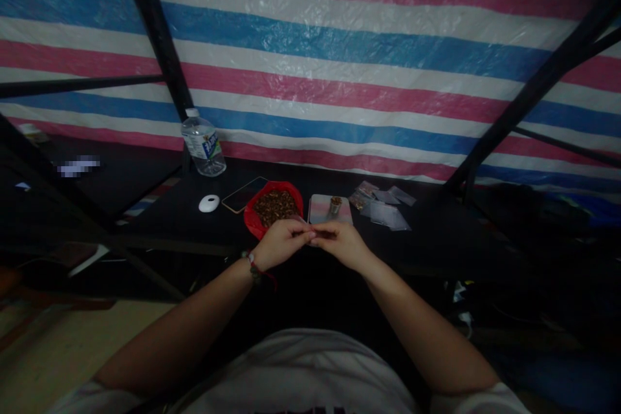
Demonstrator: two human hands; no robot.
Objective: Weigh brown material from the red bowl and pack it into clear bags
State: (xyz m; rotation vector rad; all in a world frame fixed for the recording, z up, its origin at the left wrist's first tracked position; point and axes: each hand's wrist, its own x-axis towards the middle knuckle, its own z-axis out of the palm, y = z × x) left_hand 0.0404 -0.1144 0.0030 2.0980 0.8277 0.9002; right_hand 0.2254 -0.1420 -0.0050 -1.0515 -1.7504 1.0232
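My left hand (284, 242) and my right hand (342, 242) meet at the table's front edge, with fingertips pinched together. Between them is a small clear plastic bag (301, 220), mostly hidden by the fingers. Just beyond my left hand lies a red bag (250, 217), its top spread wide, full of small brown pieces (276, 206). Behind my right hand sits a flat, pale, shiny plate like a small scale (317, 207). On it stands a small metal cup (335, 206) with brown pieces at its top. Several small clear bags (385, 213) lie to the right, one holding brown bits.
A white mouse (209, 203) and a phone (242, 195) lie left of the red bag. A large clear bottle (204, 145) stands behind them by a black frame post (165, 45). A striped plastic sheet (315, 65) hangs behind the black table (427, 246).
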